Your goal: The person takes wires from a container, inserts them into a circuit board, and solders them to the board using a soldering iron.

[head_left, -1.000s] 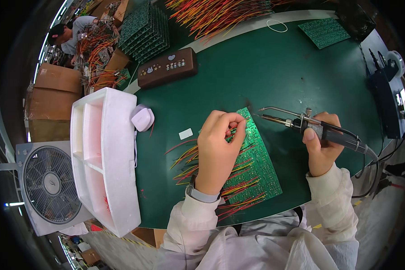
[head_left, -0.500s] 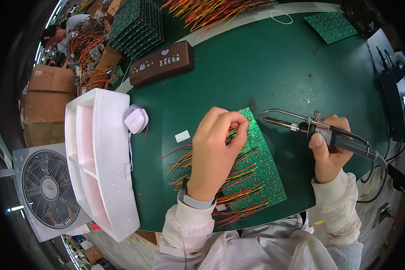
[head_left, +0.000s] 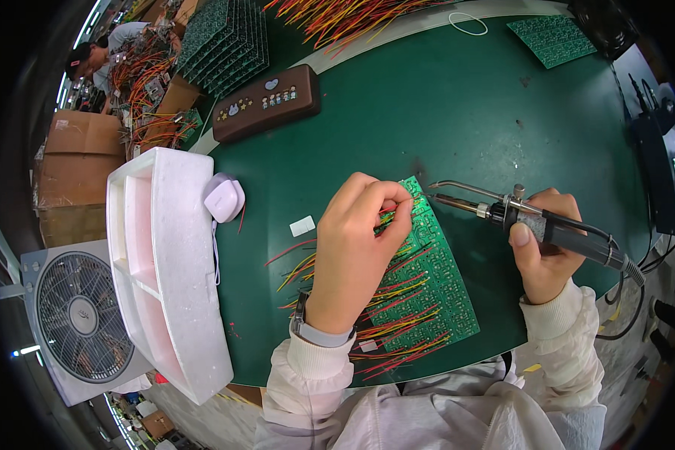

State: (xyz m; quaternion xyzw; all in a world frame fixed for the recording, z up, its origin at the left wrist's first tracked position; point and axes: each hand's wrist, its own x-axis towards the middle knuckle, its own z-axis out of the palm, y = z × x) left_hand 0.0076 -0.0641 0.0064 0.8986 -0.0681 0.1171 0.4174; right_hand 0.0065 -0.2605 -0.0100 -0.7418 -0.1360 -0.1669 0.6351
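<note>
A green circuit board panel (head_left: 448,289) lies on the green mat, with rows of red, yellow and black wires (head_left: 397,324) sticking out over its left side. My left hand (head_left: 356,244) is over the board's upper left part, thumb and forefinger pinched on a thin wire at the far end. The fingers hide most of that wire. In my right hand (head_left: 545,247) is a soldering iron (head_left: 529,218) with a curved metal feed tube above its barrel. The iron's tip points left, close to the board's upper right edge and the left fingertips; I cannot tell whether it touches.
A white foam tray (head_left: 191,277) with compartments and a lilac case (head_left: 224,199) stand at left, beside a fan (head_left: 82,315). Farther back are a brown pencil case (head_left: 266,103), stacked boards (head_left: 225,45), a wire bundle (head_left: 352,19) and another board (head_left: 552,40). A person works at far left.
My right hand has brought the soldering iron slightly left, its tip nearer the board's edge and my left fingertips. The left hand keeps its pinch with hardly any movement.
</note>
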